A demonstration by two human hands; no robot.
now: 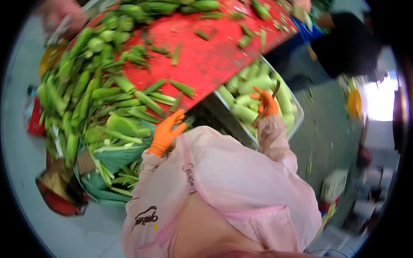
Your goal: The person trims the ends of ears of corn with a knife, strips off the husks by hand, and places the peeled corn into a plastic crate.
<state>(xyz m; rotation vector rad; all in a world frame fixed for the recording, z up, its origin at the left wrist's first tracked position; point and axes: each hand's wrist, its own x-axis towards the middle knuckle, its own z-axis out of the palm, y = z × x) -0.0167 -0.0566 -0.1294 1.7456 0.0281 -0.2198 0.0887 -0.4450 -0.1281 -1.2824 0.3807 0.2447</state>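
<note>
My left hand (167, 132), in an orange glove, is at the near edge of the red table (206, 60), its fingers apart and nothing in them. Beside it lie cut green husk pieces (148, 102). My right hand (267, 103), also gloved in orange, is over a white crate (299, 115) of pale green peeled vegetables (245, 112). It holds a thin dark tool, perhaps a knife (275, 89), whose tip sticks up past the fingers.
Long green vegetables (81, 86) are heaped on the table's left side. Below them a green sack (103, 189) holds stalks. Another person's hand (64, 19) is at the upper left, and a person in dark clothes (346, 45) is at the upper right.
</note>
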